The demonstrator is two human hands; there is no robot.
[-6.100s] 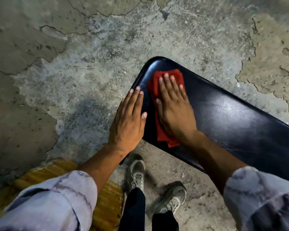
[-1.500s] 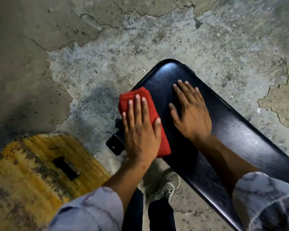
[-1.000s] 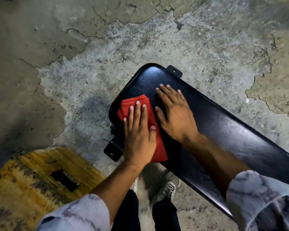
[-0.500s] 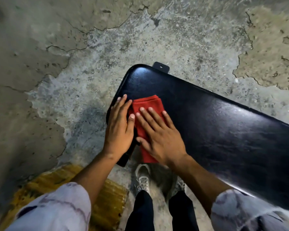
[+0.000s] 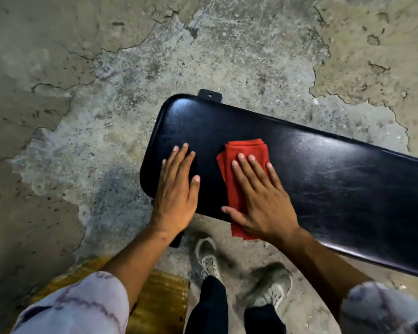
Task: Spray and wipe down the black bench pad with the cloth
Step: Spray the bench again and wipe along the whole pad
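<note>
The black bench pad (image 5: 323,179) runs from the centre of the view to the right edge, glossy and faintly streaked. A folded red cloth (image 5: 241,162) lies on its near-left part and hangs a little over the near edge. My right hand (image 5: 261,201) presses flat on the cloth with fingers spread. My left hand (image 5: 176,189) rests flat on the bare pad near its rounded left end, a short gap left of the cloth, holding nothing. No spray bottle is in view.
Cracked, patchy concrete floor (image 5: 106,92) surrounds the bench. A black metal bracket (image 5: 210,95) sticks out behind the pad's far corner. A worn yellow object (image 5: 159,300) sits on the floor at lower left, beside my two shoes (image 5: 209,259).
The cloth passed from under my left hand to under my right hand, which has slid it rightward along the pad. My left hand now lies flat on the bare pad end.
</note>
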